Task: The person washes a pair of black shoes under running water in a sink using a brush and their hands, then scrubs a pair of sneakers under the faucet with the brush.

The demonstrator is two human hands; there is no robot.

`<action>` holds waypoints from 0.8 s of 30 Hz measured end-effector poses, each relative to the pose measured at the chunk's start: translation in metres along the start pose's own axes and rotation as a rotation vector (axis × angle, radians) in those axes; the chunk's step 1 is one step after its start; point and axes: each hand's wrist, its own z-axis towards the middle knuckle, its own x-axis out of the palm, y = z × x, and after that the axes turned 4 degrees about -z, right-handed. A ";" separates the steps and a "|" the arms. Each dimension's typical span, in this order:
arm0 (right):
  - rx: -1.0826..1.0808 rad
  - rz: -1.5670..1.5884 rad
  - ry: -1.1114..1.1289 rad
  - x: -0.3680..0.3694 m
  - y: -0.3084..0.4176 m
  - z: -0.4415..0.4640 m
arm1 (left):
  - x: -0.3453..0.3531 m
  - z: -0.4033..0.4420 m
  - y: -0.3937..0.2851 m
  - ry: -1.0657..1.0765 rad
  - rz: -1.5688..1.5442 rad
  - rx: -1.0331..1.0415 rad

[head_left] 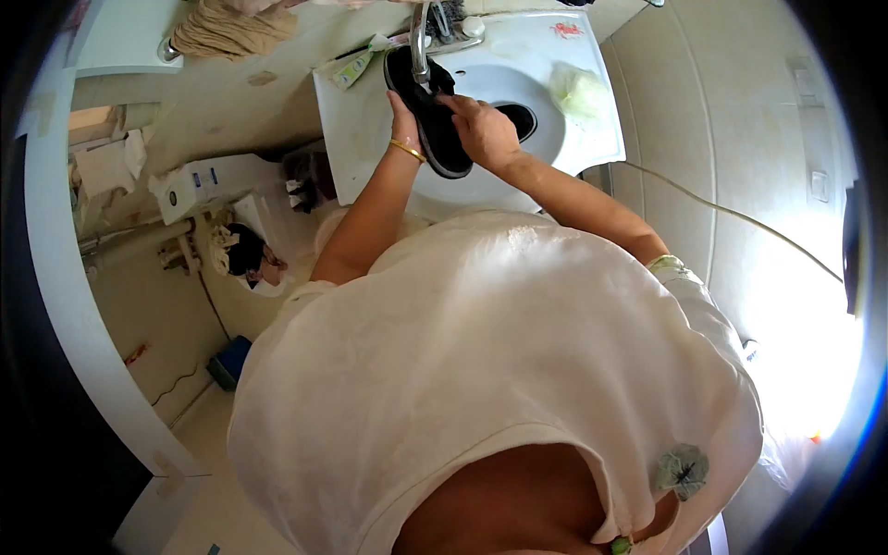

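Observation:
A black slipper (441, 139) with a pale sole edge is held lengthwise under the faucet (419, 55), over the sink's near left side. My left hand (404, 122), with a gold bangle at the wrist, grips the slipper's left edge; part of its fingers is hidden behind it. My right hand (487, 132) is closed with its fingertips at the slipper's strap, near the spout. Another black slipper (523, 120) lies in the white basin (548, 139), partly covered by my right hand.
On the sink's rim are a pale green crumpled bag (578, 91), a green and white tube (352, 70) and a toothbrush (393, 42). A brown cloth (231, 30) hangs at upper left. Below it stand a white appliance (213, 185) and a bin with dark items (248, 254).

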 end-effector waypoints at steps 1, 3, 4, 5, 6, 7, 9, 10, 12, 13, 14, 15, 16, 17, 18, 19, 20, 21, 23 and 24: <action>-0.011 0.041 0.052 -0.002 0.005 -0.002 | 0.002 0.000 -0.005 -0.033 -0.024 -0.003; -0.029 0.115 0.165 -0.016 0.011 -0.010 | 0.007 -0.007 -0.017 -0.067 -0.012 0.038; -0.008 0.173 0.230 -0.032 0.009 -0.018 | 0.008 -0.010 -0.021 -0.085 -0.006 0.056; -0.100 0.265 0.233 -0.044 0.000 -0.020 | 0.004 -0.014 -0.021 -0.077 0.012 0.056; 0.012 0.239 0.284 -0.048 -0.014 -0.013 | 0.000 -0.014 -0.020 -0.065 0.024 0.060; 0.128 0.207 0.328 -0.050 -0.025 0.001 | -0.003 -0.012 -0.017 -0.046 0.038 0.060; 0.239 0.064 0.164 -0.011 -0.039 0.027 | 0.026 -0.019 -0.001 -0.097 0.174 0.060; 0.168 0.160 0.109 -0.007 -0.022 0.023 | 0.023 -0.012 -0.003 -0.162 0.111 0.041; 0.090 0.309 0.045 -0.009 -0.002 0.005 | 0.014 -0.008 -0.015 -0.167 0.010 0.007; 0.052 0.384 0.119 -0.013 -0.009 -0.001 | 0.011 -0.010 -0.026 -0.099 -0.026 -0.006; 0.018 0.461 0.197 -0.021 -0.025 -0.011 | 0.008 -0.011 -0.032 -0.062 0.057 0.082; -0.020 0.541 0.285 -0.026 -0.037 -0.020 | 0.003 -0.014 -0.035 -0.059 0.096 0.086; 0.063 0.498 0.353 -0.042 -0.043 -0.014 | 0.001 -0.012 -0.037 -0.046 0.135 0.092; 0.100 0.475 0.299 -0.042 -0.046 -0.005 | 0.002 -0.009 -0.037 -0.028 0.177 0.090; 0.142 0.452 0.247 -0.039 -0.049 0.004 | 0.004 -0.005 -0.033 -0.032 0.198 0.050; 0.178 0.428 0.195 -0.042 -0.041 0.012 | 0.018 -0.014 -0.033 -0.118 0.321 0.013; 0.184 0.363 0.245 -0.046 -0.029 0.011 | 0.000 0.007 -0.030 -0.090 0.307 0.088; 0.197 0.439 0.324 -0.053 -0.025 0.009 | -0.019 0.026 -0.028 -0.067 0.296 0.162; 0.233 0.585 0.482 -0.070 -0.031 -0.002 | 0.007 0.000 -0.047 0.089 0.280 0.095; 0.216 0.552 0.545 -0.077 -0.042 -0.005 | -0.003 0.006 -0.052 0.122 0.317 0.168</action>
